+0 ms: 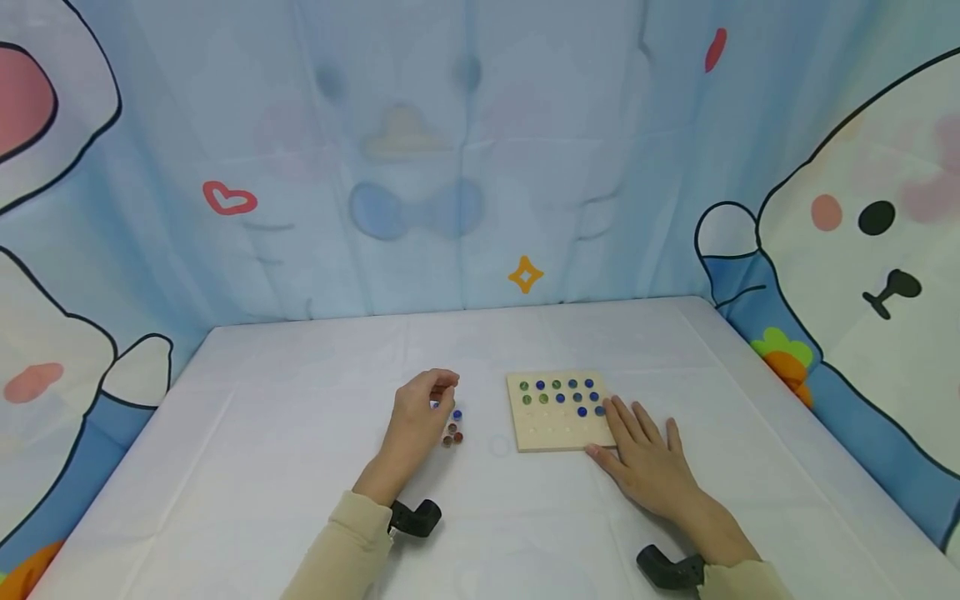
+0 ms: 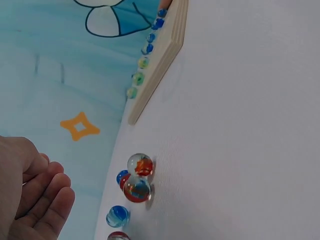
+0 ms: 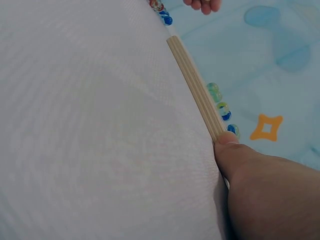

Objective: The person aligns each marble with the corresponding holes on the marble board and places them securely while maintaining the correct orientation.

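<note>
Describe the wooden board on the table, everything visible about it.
The wooden board is a square slab of pale, layered-looking wood lying flat on the white table. Its top carries a grid of small dimples; green and blue marbles fill the far rows, the near rows stay bare. The right hand rests open against its near right corner, thumb on the edge.

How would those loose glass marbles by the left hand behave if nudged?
The marbles are round and lie on a flat tablecloth, so they would probably roll off. They look smooth and glossy, so likely slippery to pinch. Being small, they seem light, though the glass could chip.
</note>
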`<state>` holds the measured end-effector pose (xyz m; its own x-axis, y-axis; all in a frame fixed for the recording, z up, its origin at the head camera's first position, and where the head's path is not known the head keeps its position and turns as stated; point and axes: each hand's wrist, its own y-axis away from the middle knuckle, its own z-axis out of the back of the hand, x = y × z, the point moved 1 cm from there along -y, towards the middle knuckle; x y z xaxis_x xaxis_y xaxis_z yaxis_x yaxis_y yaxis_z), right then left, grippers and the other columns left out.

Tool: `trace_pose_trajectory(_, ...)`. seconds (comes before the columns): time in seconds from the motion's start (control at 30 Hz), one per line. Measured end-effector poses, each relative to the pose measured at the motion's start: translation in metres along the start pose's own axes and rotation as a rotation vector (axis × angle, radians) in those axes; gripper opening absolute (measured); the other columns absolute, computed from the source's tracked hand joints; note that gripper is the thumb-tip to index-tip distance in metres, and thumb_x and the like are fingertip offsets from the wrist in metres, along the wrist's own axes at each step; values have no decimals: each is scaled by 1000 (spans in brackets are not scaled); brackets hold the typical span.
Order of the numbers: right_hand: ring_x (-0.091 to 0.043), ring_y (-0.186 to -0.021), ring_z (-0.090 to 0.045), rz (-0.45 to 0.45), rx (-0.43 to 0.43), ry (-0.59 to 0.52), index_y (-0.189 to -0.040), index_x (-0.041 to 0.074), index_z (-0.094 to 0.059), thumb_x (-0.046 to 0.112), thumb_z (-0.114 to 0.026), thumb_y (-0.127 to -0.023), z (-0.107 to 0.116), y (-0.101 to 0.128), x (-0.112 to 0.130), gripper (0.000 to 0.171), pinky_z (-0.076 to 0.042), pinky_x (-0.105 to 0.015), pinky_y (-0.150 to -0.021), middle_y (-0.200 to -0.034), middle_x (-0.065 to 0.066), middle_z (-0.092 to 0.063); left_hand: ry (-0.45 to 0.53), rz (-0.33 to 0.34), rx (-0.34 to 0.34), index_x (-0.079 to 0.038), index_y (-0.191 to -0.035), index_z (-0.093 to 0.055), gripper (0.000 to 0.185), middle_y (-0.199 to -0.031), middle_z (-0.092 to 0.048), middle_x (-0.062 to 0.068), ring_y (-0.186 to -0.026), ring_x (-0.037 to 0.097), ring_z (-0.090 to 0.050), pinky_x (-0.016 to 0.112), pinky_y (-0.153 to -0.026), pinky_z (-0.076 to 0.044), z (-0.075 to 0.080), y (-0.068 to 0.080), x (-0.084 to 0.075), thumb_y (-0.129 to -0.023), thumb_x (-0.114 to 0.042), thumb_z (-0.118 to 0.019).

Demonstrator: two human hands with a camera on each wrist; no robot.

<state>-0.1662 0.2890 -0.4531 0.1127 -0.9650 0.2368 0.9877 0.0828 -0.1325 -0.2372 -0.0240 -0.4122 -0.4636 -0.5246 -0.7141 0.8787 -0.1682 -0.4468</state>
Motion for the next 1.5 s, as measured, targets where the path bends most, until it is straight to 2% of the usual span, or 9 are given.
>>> trace_pose_trajectory(0.07,-49,-148,-14,0,-3,1,-156,1,-21,59,-46,-98,0,0,0,85,1,-76,-112,-162,-23,-21,-16,0,-13,-3,-110,-69,17,-103,-72,7,-88,17,-68,30,-80,-57,3,1,3,-94,-3,-62)
trace_pose_trajectory(0.2,-49,-148,-13,-1,-3,9,-156,1,-21,59,-45,-98,0,1,-1,86,1,-76,-112,-162,-23,-21,-2,50,-15,-2,-111,-68,18,-103,-72,9,-88,17,-67,26,-72,-57,9,3,11,-94,-2,-62)
trace_pose_trajectory(0.27,-49,-148,-14,-1,-4,10,-156,1,-21,58,-45,-98,0,1,-1,85,1,-76,-112,-162,-23,-21,-4,65,-17,-3,-111,-68,18,-104,-72,10,-88,18,-67,25,-72,-57,12,4,14,-94,-2,-61)
trace_pose_trajectory(0.33,-49,-148,-14,0,-7,7,-156,1,-21,58,-46,-98,0,1,-1,85,1,-76,-112,-162,-23,-21,-8,76,-22,-3,-111,-68,19,-104,-72,10,-88,18,-67,27,-73,-58,15,5,16,-94,-1,-61)
trace_pose_trajectory(0.43,-49,-148,-14,1,-12,2,-156,1,-21,58,-46,-98,0,2,-1,85,0,-76,-112,-162,-23,-22,-38,76,-40,-4,-109,-69,18,-103,-72,8,-89,17,-67,30,-81,-57,17,6,20,-93,-2,-62)
trace_pose_trajectory(0.8,-49,-148,-14,-4,-8,1,-156,1,-21,58,-46,-98,1,1,-1,85,1,-76,-112,-162,-23,-21,-113,151,-43,-2,-104,-70,16,-98,-73,9,-86,18,-67,34,-79,-57,17,11,30,-88,-2,-67)
trace_pose_trajectory(0.93,-49,-148,-14,0,-6,1,-156,1,-21,58,-46,-98,1,1,-1,85,1,-76,-112,-162,-23,-21,-149,145,-53,-3,-100,-70,13,-93,-72,9,-83,19,-67,34,-77,-57,16,12,33,-87,-1,-69)
trace_pose_trajectory(1.5,-48,-148,-14,2,-4,0,-156,1,-22,59,-46,-98,1,1,0,86,1,-76,-112,-162,-23,-21,-192,188,14,-3,-96,-70,8,-87,-71,7,-81,17,-66,31,-73,-56,15,13,33,-88,-3,-71)
